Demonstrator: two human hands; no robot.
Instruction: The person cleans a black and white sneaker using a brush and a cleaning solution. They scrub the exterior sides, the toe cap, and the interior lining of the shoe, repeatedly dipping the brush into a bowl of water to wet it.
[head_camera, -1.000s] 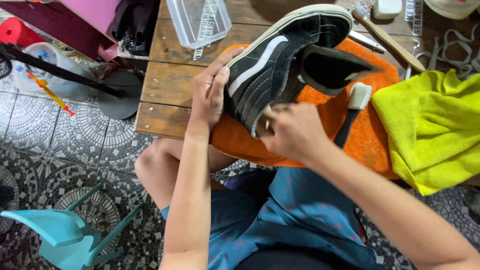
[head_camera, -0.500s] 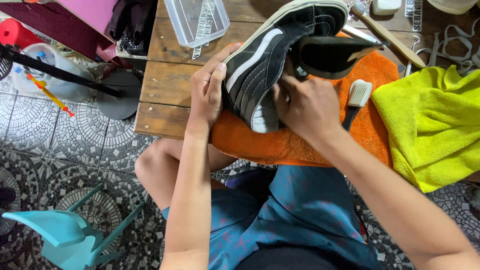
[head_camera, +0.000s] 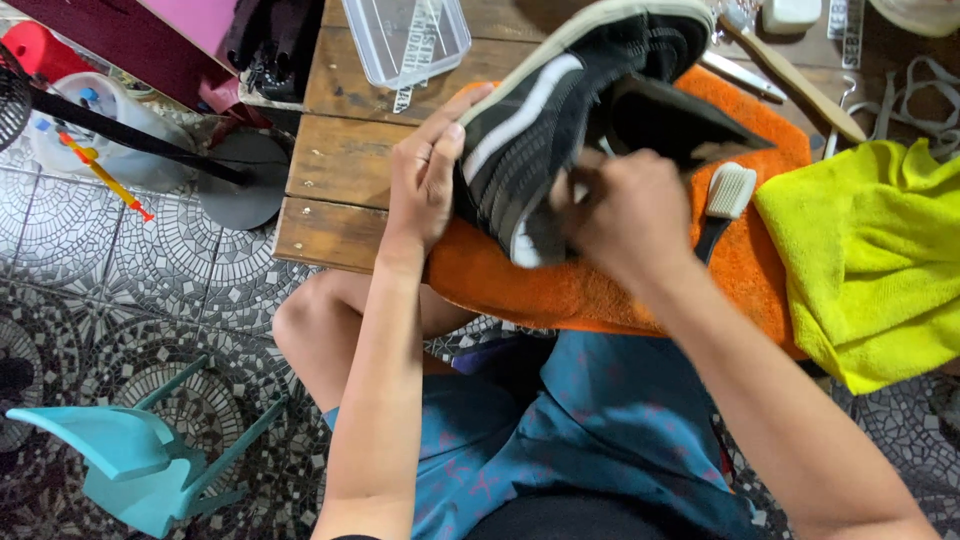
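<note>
On the wooden slat table (head_camera: 345, 160), near its front edge, I see my left hand (head_camera: 425, 180) flat against a black canvas sneaker (head_camera: 560, 110); my right hand (head_camera: 625, 215) grips its heel over the orange towel (head_camera: 600, 290).

One black shoe (head_camera: 560, 130), two towels, orange (head_camera: 600, 285) and yellow (head_camera: 870, 260), and one brush (head_camera: 725, 200).

- Right hand (head_camera: 625, 215) motion-blurred; fingers indistinct, grip unreadable.
- Sneaker (head_camera: 560, 120) heel hidden behind that hand.
- Yellow cloth (head_camera: 870, 250) cut off at right edge.
</note>
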